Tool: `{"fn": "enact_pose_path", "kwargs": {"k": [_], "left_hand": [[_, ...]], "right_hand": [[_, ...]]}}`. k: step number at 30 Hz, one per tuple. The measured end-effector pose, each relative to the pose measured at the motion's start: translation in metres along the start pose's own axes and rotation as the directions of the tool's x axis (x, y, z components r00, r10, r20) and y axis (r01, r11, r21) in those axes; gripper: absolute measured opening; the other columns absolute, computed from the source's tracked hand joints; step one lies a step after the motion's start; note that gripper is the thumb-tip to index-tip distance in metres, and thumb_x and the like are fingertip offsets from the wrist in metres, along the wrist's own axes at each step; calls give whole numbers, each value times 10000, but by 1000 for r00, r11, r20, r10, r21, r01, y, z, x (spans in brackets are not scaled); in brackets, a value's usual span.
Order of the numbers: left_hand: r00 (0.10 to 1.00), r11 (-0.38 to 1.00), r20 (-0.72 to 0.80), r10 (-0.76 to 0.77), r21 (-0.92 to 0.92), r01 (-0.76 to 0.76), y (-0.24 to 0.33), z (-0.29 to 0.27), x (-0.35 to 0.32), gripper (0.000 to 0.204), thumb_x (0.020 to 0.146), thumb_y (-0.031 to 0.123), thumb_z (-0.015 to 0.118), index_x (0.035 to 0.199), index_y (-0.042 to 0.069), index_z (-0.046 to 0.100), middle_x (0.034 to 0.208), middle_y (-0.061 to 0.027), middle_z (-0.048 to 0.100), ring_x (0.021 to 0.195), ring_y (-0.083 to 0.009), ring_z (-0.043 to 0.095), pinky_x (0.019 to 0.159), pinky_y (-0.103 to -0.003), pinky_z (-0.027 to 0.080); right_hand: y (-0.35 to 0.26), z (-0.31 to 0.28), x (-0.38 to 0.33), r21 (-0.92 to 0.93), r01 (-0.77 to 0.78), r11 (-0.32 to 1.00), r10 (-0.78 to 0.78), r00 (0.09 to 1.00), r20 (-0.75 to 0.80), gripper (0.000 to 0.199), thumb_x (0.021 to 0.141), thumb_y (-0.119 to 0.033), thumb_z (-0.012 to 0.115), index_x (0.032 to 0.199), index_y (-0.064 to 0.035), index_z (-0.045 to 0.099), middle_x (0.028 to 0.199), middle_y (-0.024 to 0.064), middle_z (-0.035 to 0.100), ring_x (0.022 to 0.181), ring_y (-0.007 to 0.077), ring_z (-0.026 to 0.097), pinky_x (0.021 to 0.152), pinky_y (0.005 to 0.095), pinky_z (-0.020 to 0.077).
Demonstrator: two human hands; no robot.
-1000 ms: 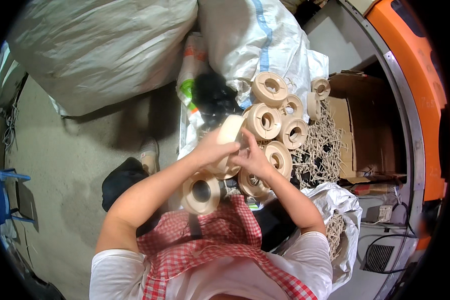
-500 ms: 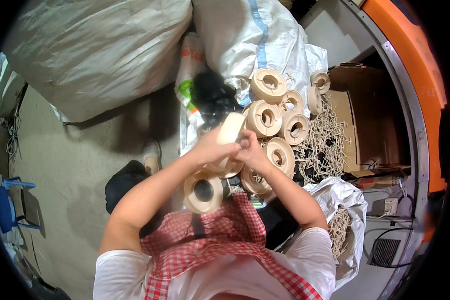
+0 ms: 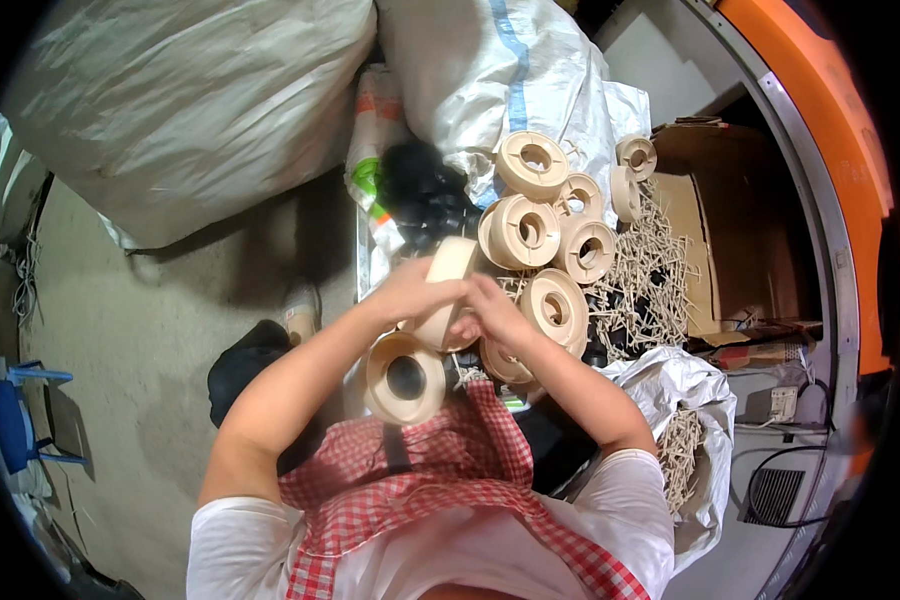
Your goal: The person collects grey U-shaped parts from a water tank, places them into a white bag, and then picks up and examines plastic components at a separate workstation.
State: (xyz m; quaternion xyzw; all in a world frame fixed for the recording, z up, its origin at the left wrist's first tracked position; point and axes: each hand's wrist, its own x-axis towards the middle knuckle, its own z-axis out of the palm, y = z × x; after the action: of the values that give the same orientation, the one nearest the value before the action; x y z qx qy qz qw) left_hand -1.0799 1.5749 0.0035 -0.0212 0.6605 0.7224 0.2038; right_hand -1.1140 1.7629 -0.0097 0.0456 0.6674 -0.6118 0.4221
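My left hand (image 3: 410, 292) and my right hand (image 3: 492, 308) meet around one beige plastic spool (image 3: 444, 290), held on edge between them just above my lap. A second beige spool (image 3: 405, 377) rests against my left forearm, its dark bore facing up. Past my hands lies a pile of similar spools (image 3: 530, 232), several of them stacked loosely. I wear a red-and-white checked apron (image 3: 440, 490).
Two big white woven sacks (image 3: 160, 110) fill the top of the view. Tangled beige plastic scrap (image 3: 650, 280) lies right of the spools beside a brown cardboard box (image 3: 730, 230). A black clump (image 3: 420, 190) sits behind the pile. A silver bag (image 3: 685, 400) holds more scrap at right. Bare concrete floor (image 3: 140, 320) lies left.
Both hands have stayed on the same spool, turning it slightly; the view has shifted a little. The spool at my left forearm has not moved.
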Motion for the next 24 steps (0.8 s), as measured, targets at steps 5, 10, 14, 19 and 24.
{"fn": "enact_pose_path", "kwargs": {"k": [5, 10, 14, 19, 24], "left_hand": [[990, 995, -97, 101, 2, -101, -15, 0, 5, 419, 754, 188, 662, 1117, 20, 535, 951, -54, 604, 837, -114, 568, 731, -262, 467], [992, 1000, -120, 27, -1, -27, 6, 7, -7, 407, 737, 142, 656, 1106, 18, 536, 931, -40, 598, 812, -104, 564, 698, -258, 469], [979, 987, -168, 118, -85, -134, -8, 8, -2, 396, 730, 134, 655, 1091, 19, 539, 918, -39, 597, 784, -106, 567, 670, -254, 472], [922, 987, -376, 90, -91, -133, -5, -17, -9, 427, 757, 123, 600, 1159, 21, 497, 974, -60, 592, 846, -136, 580, 747, -286, 491], [972, 984, 193, -137, -88, 156, -7, -27, -21, 590, 773, 231, 558, 1291, 17, 376, 1151, -131, 520, 1073, -200, 511, 882, -308, 435]], "right_hand": [[-7, 19, -6, -356, 620, 699, -648, 760, 51, 468, 922, -329, 421, 1274, -54, 281, 1104, 181, 521, 595, 165, 602, 480, 231, 494], [-9, -13, 0, -179, 165, 970, -144, 982, 125, 550, 884, -345, 486, 1290, -34, 281, 1107, 217, 508, 785, 220, 614, 630, 296, 520], [2, 1, 10, -646, 490, 585, -672, 739, -49, 469, 893, -411, 454, 1141, -13, 441, 857, 152, 606, 678, 205, 590, 566, 301, 475], [10, -24, 24, -460, 34, 887, -148, 965, -215, 401, 855, -371, 507, 956, 14, 556, 830, 177, 623, 727, 291, 592, 704, 391, 478], [72, -31, 62, -879, 40, 476, -552, 792, -263, 530, 735, -461, 616, 1039, -28, 567, 905, 132, 628, 753, 240, 594, 745, 320, 476]]}}
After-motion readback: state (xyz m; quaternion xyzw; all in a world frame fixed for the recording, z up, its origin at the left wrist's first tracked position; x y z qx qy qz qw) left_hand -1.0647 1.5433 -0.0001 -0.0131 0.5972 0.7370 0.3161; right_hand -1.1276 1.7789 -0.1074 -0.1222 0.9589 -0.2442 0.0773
